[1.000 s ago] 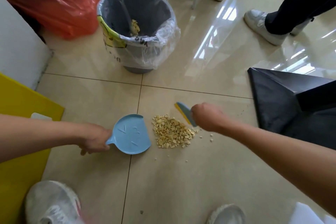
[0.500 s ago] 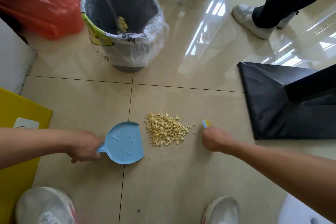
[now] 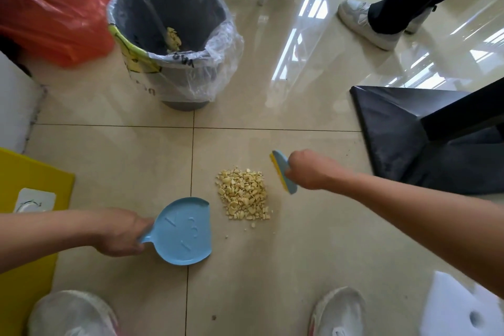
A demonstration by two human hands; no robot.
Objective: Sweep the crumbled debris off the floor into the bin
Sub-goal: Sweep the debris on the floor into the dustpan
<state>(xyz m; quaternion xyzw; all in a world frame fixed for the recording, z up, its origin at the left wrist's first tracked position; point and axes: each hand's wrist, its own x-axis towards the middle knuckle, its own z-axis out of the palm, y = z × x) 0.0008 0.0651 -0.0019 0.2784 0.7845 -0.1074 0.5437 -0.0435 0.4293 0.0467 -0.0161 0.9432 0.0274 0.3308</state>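
From the head view I see my left hand (image 3: 120, 234) clenched around the handle of a light blue dustpan (image 3: 185, 232), which lies flat on the tiled floor (image 3: 300, 267) with its open mouth turned toward the debris. The pan has raised marks moulded into its surface. Just to the right of the pan's mouth, not quite touching it, sits the pile of crumbled debris (image 3: 244, 195): pale yellow bits gathered in a compact heap, with a few loose crumbs scattered near its lower edge.

My right hand (image 3: 311, 169) is wrapped around a small blue brush (image 3: 283, 172) with a yellow bristle edge. The brush stands just beside the right side of the pile, bristle edge facing the heap; I cannot tell whether the bristles touch the floor.

Beyond the pile, across a tile joint, stands the grey bin (image 3: 174, 43), upright and lined with a clear plastic bag folded over its rim. Some of the same yellow bits already lie inside it. An orange plastic bag (image 3: 51, 11) sits to the left of the bin, and a black sloped base (image 3: 409, 133) lies to the right, near my right hand. A yellow board (image 3: 30, 180) lies at the far left under my left forearm. My two white shoes (image 3: 71, 314) show at the bottom edge.
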